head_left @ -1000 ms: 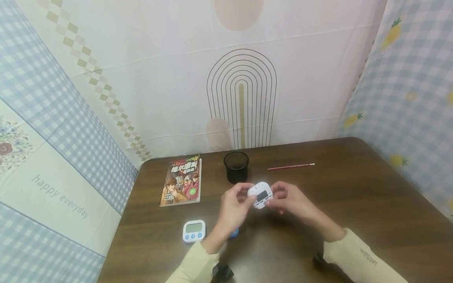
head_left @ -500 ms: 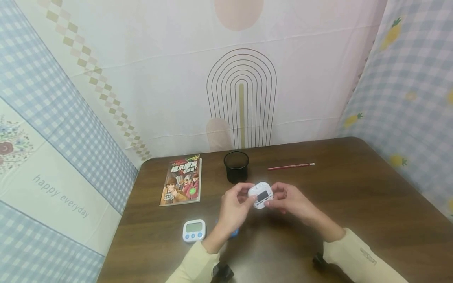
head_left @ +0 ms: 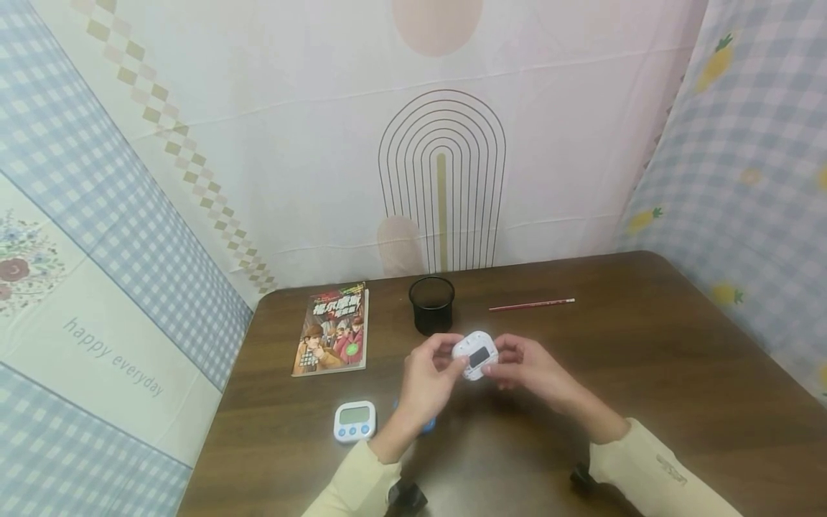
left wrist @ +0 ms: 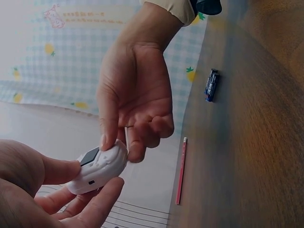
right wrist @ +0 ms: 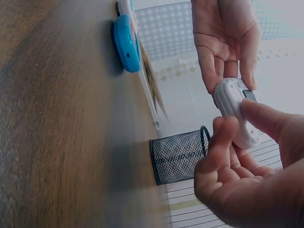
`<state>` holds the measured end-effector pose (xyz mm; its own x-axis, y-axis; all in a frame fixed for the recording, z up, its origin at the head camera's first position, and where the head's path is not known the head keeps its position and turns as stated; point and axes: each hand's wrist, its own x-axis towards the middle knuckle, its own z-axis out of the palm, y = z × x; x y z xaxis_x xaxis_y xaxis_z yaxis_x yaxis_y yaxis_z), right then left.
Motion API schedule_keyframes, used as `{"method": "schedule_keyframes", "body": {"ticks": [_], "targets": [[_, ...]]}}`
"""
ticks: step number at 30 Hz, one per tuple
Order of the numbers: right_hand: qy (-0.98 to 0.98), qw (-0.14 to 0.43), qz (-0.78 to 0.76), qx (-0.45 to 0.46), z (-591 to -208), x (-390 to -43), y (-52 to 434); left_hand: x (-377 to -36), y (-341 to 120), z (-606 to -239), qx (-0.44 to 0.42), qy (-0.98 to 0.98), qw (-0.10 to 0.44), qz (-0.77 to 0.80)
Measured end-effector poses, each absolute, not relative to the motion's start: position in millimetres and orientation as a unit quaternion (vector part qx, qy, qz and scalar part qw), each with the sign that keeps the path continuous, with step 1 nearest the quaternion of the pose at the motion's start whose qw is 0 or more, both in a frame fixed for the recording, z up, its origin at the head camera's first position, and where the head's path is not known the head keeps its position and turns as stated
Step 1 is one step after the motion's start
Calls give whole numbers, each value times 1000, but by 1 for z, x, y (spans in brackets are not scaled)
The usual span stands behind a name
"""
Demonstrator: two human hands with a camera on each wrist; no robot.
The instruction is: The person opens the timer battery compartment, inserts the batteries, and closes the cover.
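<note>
The table (head_left: 646,345) is carrying a book (head_left: 332,330), a mesh cup (head_left: 431,304) and a pencil (head_left: 531,304). Above it, the left hand (head_left: 426,380) and right hand (head_left: 526,368) are both pinching a white timer (head_left: 475,355) between them.

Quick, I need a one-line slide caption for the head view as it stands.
Both hands, left and right, hold a white timer above the table, near a mesh cup.

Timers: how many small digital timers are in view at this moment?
2, possibly 3. A rounded white timer is held above the table between left hand and right hand; a square white timer with blue buttons lies front left. A blue object may be another.
</note>
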<state>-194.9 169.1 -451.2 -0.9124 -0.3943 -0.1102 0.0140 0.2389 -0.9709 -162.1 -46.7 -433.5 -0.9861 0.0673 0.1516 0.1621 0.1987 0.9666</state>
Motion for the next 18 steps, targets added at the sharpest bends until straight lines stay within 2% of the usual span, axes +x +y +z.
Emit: {"method": "schedule_keyframes", "body": {"ticks": [6, 18], "targets": [[765, 161, -599, -172, -451, -194, 168, -163, -46, -434, -76, -760, 34, -644], [762, 155, -611, -148, -450, -193, 164, -162, -45, -434, -76, -757, 34, -648]]}}
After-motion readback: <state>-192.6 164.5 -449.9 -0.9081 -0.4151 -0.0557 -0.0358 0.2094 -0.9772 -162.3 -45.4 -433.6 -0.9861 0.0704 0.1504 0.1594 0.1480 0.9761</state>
